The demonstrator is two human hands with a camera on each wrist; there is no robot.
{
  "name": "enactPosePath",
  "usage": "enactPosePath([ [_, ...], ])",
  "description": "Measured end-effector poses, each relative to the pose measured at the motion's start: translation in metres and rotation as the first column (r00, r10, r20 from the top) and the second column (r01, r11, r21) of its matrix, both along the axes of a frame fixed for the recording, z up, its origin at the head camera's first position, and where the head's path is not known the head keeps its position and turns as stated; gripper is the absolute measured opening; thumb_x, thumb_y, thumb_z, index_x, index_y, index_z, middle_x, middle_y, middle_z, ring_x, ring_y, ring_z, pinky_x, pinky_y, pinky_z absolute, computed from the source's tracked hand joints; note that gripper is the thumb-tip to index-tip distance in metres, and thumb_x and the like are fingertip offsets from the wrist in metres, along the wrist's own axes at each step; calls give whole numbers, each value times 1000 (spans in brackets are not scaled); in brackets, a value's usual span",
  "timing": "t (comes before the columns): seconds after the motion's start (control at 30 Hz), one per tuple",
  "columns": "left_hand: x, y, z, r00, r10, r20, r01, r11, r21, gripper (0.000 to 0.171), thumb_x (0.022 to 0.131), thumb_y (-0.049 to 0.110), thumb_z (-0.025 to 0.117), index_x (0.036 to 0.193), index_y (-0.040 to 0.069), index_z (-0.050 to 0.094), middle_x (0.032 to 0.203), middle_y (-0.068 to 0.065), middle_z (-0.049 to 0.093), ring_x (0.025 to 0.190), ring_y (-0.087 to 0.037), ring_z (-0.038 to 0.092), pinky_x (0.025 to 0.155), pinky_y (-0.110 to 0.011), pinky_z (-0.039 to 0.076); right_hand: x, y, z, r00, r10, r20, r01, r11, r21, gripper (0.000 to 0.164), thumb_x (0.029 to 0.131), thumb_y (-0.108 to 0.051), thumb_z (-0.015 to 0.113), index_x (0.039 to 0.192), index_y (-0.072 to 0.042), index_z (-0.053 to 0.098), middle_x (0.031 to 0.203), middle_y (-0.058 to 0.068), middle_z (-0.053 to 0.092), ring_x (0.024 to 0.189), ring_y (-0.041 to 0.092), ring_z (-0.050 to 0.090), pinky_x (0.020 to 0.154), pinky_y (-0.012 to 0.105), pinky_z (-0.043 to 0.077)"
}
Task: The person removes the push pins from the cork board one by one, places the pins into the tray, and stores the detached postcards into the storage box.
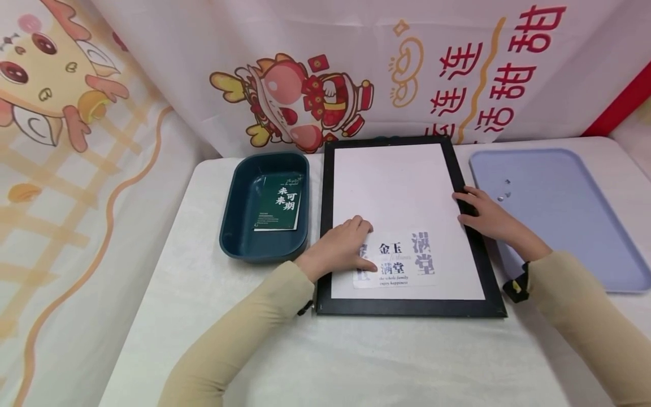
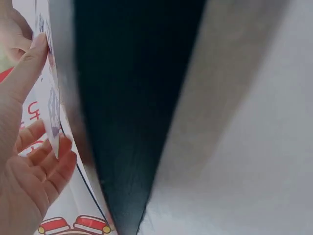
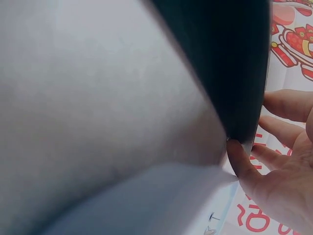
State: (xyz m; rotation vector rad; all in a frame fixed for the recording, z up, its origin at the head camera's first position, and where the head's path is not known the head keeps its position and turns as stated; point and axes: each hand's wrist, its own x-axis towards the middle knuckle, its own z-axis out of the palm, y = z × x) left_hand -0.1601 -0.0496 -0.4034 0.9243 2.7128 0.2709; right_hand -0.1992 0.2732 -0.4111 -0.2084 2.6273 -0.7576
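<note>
My left hand (image 1: 346, 243) reaches over the lower left of a black picture frame (image 1: 407, 307) with a white backing. Between its thumb and fingers it pinches the left edge of a thin translucent sheet (image 1: 399, 274) printed with dark Chinese characters. In the left wrist view, the thumb lies on one face of the sheet (image 2: 55, 105) and the fingers curl behind the other. My right hand (image 1: 485, 215) grips the right side of the frame, its fingers on the rim (image 3: 244, 73) and its thumb against the outer edge in the right wrist view.
Left of the frame stands a dark teal bin (image 1: 229, 226) with a green printed booklet (image 1: 280, 212) inside. A pale blue tray (image 1: 569, 226) lies to the right, a few tiny shiny bits (image 1: 503, 198) on it. Behind the white-covered table (image 1: 356, 362) hangs a printed cloth (image 1: 366, 34).
</note>
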Motion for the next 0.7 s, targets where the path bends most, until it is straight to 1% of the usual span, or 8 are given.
enactPosePath([
  [0.13, -1, -1, 0, 1000, -23, -6, 23, 1000, 9, 80, 79, 56, 70, 137, 9, 43, 125, -5, 56, 106, -15, 54, 95, -32, 47, -1, 0, 0, 1000, -4, 3, 4, 1000, 0, 60, 98, -17, 48, 149, 1, 23, 156, 31, -1, 140, 55, 7, 108, 69, 17],
  [0.23, 0, -2, 1, 999, -47, -7, 47, 998, 37, 76, 81, 53, 69, 139, 12, 41, 123, -3, 57, 106, -14, 54, 93, -32, 48, -1, -1, 0, 1000, -8, 6, 8, 1000, 0, 60, 98, -17, 48, 149, 1, 23, 156, 31, -1, 141, 55, 6, 108, 69, 17],
  [0.3, 0, -3, 2, 998, -63, -18, 63, 997, 53, 69, 83, 51, 69, 137, 15, 44, 120, -2, 56, 101, -13, 53, 89, -30, 48, -1, -1, 0, 1000, -9, 6, 9, 1000, 1, 60, 98, -16, 48, 149, 1, 24, 156, 31, -1, 140, 55, 6, 108, 69, 17],
  [0.4, 1, -4, 4, 997, -76, -31, 78, 994, 76, 58, 83, 49, 68, 129, 18, 50, 115, 0, 55, 96, -12, 51, 83, -28, 47, 0, -1, 1, 1000, -7, 4, 7, 1000, 4, 59, 97, -16, 48, 149, 2, 24, 156, 31, -1, 140, 55, 6, 108, 69, 17],
  [0.5, 1, -4, 6, 997, -66, -30, 69, 992, 107, 51, 84, 48, 68, 124, 20, 54, 116, 0, 54, 94, -11, 49, 81, -27, 46, 0, -1, 1, 1000, -1, 0, 1, 1000, 4, 59, 97, -16, 48, 149, 2, 24, 155, 32, -1, 140, 56, 7, 108, 69, 17],
  [0.57, 2, -5, 9, 998, -54, -32, 57, 989, 135, 45, 87, 45, 66, 123, 19, 55, 117, 0, 54, 94, -11, 49, 80, -27, 46, 0, -1, 1, 1000, 2, -1, -2, 1000, 3, 59, 97, -16, 48, 149, 2, 24, 155, 32, 0, 140, 56, 7, 108, 69, 17],
  [0.63, 2, -6, 11, 999, -38, -33, 44, 983, 179, 35, 92, 39, 61, 121, 19, 57, 117, 0, 55, 94, -10, 50, 79, -25, 46, 1, -1, 1, 1000, 1, -2, -1, 1000, 3, 59, 97, -16, 48, 149, 2, 24, 155, 33, 0, 140, 56, 7, 108, 69, 17],
  [0.7, 3, -7, 14, 999, -21, -32, 28, 971, 236, 25, 97, 30, 54, 118, 18, 59, 116, 0, 56, 92, -9, 52, 77, -24, 47, 1, -1, 1, 1000, 0, -3, 0, 1000, 2, 59, 97, -16, 48, 149, 2, 24, 155, 33, 0, 140, 56, 7, 108, 69, 17],
])
